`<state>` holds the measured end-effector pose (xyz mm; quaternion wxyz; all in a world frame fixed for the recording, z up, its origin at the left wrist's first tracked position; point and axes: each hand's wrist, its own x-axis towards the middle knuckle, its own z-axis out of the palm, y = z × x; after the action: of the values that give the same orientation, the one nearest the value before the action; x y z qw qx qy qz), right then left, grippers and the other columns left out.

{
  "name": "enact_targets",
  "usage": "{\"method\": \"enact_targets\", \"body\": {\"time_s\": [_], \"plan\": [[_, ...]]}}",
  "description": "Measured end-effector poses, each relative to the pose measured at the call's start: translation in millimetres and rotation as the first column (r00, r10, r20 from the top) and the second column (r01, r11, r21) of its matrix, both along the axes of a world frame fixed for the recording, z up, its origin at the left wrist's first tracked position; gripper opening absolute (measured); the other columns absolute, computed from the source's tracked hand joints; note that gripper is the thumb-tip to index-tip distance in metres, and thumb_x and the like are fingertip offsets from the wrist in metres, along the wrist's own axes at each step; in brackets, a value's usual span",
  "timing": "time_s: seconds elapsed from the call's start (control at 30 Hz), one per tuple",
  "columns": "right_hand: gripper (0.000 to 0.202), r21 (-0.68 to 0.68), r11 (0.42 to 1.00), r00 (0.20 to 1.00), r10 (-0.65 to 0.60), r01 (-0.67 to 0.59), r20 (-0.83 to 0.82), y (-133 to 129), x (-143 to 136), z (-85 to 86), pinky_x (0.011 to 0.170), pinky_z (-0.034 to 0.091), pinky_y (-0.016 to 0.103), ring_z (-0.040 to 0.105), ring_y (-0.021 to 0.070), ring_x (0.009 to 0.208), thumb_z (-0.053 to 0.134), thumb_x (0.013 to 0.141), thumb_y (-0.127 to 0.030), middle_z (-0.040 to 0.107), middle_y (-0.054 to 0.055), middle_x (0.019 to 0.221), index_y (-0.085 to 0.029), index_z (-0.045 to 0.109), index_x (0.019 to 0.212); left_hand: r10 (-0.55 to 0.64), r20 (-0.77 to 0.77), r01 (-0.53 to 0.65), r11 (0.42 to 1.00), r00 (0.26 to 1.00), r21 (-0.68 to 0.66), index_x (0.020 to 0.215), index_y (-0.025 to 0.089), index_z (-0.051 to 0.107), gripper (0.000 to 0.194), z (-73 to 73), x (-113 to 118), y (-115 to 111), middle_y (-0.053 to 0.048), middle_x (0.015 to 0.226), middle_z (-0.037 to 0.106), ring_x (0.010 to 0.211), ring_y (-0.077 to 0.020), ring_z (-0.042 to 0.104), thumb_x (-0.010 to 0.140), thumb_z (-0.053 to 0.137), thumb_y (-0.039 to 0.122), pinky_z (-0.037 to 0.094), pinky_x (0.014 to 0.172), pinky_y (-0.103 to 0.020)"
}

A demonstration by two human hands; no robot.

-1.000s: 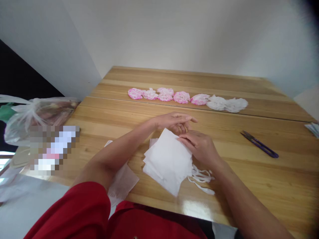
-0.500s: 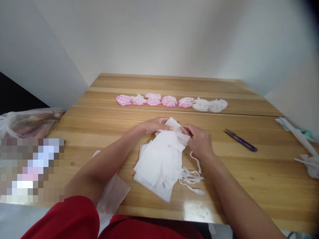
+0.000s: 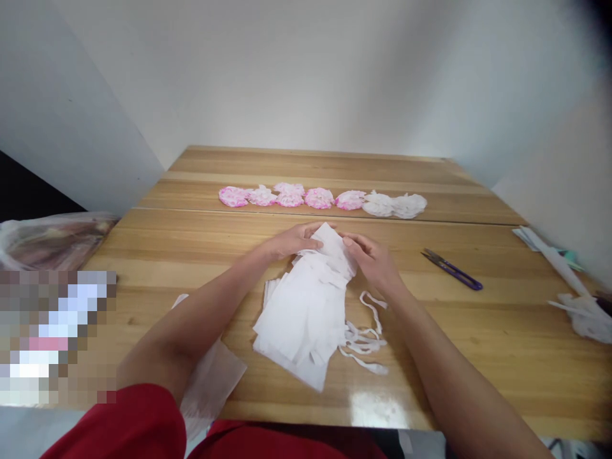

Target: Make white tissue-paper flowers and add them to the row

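- White sheets [image 3: 301,312] lay in an overlapping, slightly fanned pile on the wooden table [image 3: 497,357], the far corner running up between the two hands; how many sheets that corner held, I could not tell.
- The left hand [image 3: 297,241], on the corner's nine o'clock side, pinched the paper, thumb on top and fingers mostly hidden behind.
- The right hand [image 3: 369,256], at the corner's three o'clock, also pinched its edge, thumb in front and fingers curled beyond.
- Taking the pile as the clock's centre, thin white strips [image 3: 366,345] lay loosely tangled just beside it, between three and four o'clock.
- Snips [image 3: 452,269] with purple handles rested between two and three o'clock, tips toward the far side, near the right forearm.
- At twelve o'clock, well apart, stretched a row of ruffled rosettes [image 3: 319,197]: five pink and white, then two white.
- At eight o'clock a translucent sheet [image 3: 217,376] lay partly under the left forearm.
- Between nine and ten o'clock, a clear plastic bag [image 3: 57,241] sat by the table's edge.
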<state>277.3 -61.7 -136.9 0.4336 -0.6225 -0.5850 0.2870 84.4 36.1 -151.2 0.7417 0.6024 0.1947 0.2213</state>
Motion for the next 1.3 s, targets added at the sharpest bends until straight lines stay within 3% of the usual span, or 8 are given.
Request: {"method": "enact_targets", "body": {"time_s": [0.13,0.23,0.4,0.7,0.87,1.03,1.17,1.3], "plan": [[0.033,-0.085,0.994,0.991,0.084,-0.075,0.102,19,-2,7.1,0.055,0.036,0.026,0.054,0.0148,0.062,0.061,0.077,-0.049,0.067,0.001,0.070,-0.018,0.070,0.079,0.015,0.026,-0.016,1.000,1.000,0.016,0.140,0.021,0.046,0.077,0.4,2,-1,-0.012,0.119,0.066,0.089,-0.0145,0.065,0.070,0.077,0.027,0.049,0.074,-0.023],[0.032,-0.030,0.999,0.988,0.044,-0.040,0.145,35,-2,7.6,0.050,0.029,0.025,0.044,0.0116,0.054,0.061,0.076,-0.049,0.056,-0.002,0.059,-0.018,0.063,0.066,0.053,0.025,-0.054,0.998,0.998,0.041,0.136,0.018,0.051,0.076,1.6,1,-1,-0.012,0.120,0.066,0.091,-0.0164,0.065,0.067,0.081,0.030,0.049,0.075,-0.023],[0.032,0.086,0.988,0.985,-0.141,0.132,0.105,47,1,-6.8,0.052,0.032,0.025,0.045,0.0128,0.057,0.056,0.077,-0.050,0.057,-0.001,0.061,-0.019,0.060,0.068,0.142,-0.005,-0.142,0.990,0.990,0.023,0.128,0.015,0.058,0.073,2.1,-3,7,-0.012,0.118,0.067,0.094,-0.0186,0.065,0.061,0.084,0.028,0.048,0.079,-0.025],[0.032,0.060,0.974,0.957,-0.226,0.218,0.183,46,7,-31.8,0.054,0.035,0.026,0.051,0.0147,0.057,0.052,0.080,-0.048,0.064,0.001,0.065,-0.019,0.063,0.074,0.482,-0.111,-0.483,0.875,0.869,0.019,0.125,0.017,0.059,0.049,-7.5,-2,17,-0.004,0.093,0.067,0.066,-0.0080,0.059,0.076,0.065,0.017,0.047,0.060,-0.019],[0.031,0.121,0.963,0.918,-0.267,0.241,0.292,40,4,-26.3,0.068,0.043,0.031,0.060,0.0204,0.074,0.050,0.084,-0.039,0.072,0.007,0.086,-0.019,0.067,0.101,0.516,-0.152,-0.518,0.855,0.843,0.035,0.130,0.014,0.053,0.047,-3.2,-2,16,0.001,0.071,0.060,0.051,-0.0067,0.053,0.084,0.059,0.019,0.044,0.050,-0.018],[0.035,0.316,0.944,0.880,-0.226,0.093,0.417,25,-7,-12.1,0.082,0.045,0.034,0.063,0.0215,0.089,0.045,0.093,-0.039,0.071,0.010,0.102,-0.018,0.065,0.112,0.502,-0.172,-0.502,0.864,0.848,0.047,0.136,0.013,0.044,0.048,2.0,0,12,0.000,0.065,0.058,0.052,-0.0102,0.058,0.097,0.038,0.040,0.046,0.048,-0.019],[0.037,0.266,0.963,0.880,-0.087,-0.045,0.467,19,-19,-4.9,0.080,0.045,0.033,0.062,0.0206,0.085,0.045,0.095,-0.041,0.071,0.007,0.096,-0.019,0.063,0.118,0.493,-0.182,-0.492,0.869,0.851,0.052,0.136,0.014,0.044,0.051,3.2,-1,11,-0.001,0.068,0.059,0.053,-0.0108,0.059,0.098,0.036,0.046,0.049,0.051,-0.020],[0.046,0.200,0.969,0.800,-0.003,-0.147,0.600,18,-31,-3.1,0.080,0.045,0.035,0.062,0.0232,0.087,0.050,0.091,-0.045,0.071,0.007,0.100,-0.020,0.056,0.129,0.465,-0.176,-0.463,0.885,0.868,0.055,0.138,0.015,0.042,0.051,1.7,-2,12,0.000,0.069,0.059,0.054,-0.0106,0.059,0.096,0.042,0.044,0.049,0.052,-0.020]]}}
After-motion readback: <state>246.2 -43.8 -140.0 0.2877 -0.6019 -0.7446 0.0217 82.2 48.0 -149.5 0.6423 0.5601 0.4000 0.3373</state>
